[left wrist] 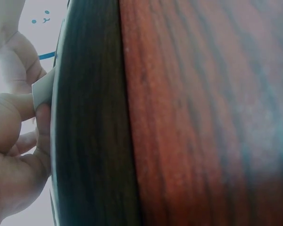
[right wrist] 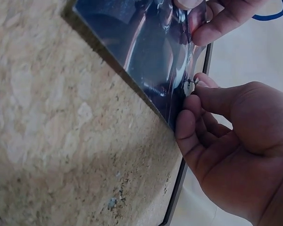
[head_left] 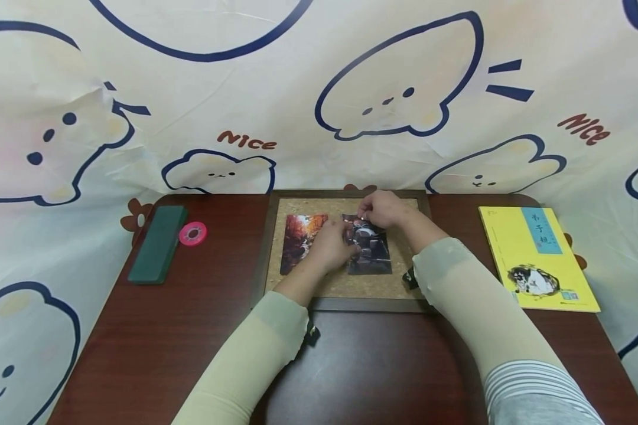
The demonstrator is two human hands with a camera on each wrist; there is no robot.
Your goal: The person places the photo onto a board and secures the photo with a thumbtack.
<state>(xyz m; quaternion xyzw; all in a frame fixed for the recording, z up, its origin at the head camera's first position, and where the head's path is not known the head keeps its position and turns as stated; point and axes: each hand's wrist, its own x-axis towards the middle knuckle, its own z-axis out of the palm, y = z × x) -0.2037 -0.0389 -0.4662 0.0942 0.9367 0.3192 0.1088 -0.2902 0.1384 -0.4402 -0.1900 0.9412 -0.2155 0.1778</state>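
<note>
A dark photo [head_left: 369, 248] lies against a framed cork board [head_left: 329, 288], to the right of an orange autumn photo [head_left: 298, 236]. My left hand [head_left: 331, 245] pinches the dark photo's left edge between thumb and fingers. In the left wrist view, the white back of that photo [left wrist: 43, 92] shows beside the left hand's fingers. At the photo's top edge, my right hand [head_left: 381, 209] holds a small clear pushpin [right wrist: 189, 87] between thumb and fingertips. Its point is hidden. In the right wrist view the right hand [right wrist: 236, 136] also touches the photo's edge, and the glossy photo is bowed.
To the left on the brown table [head_left: 218, 342] lie a green case [head_left: 158, 245] and a pink ring-shaped roll [head_left: 193, 234]. A yellow book [head_left: 537, 260] lies at the right. Patterned cloth [head_left: 298, 88] hangs behind the table.
</note>
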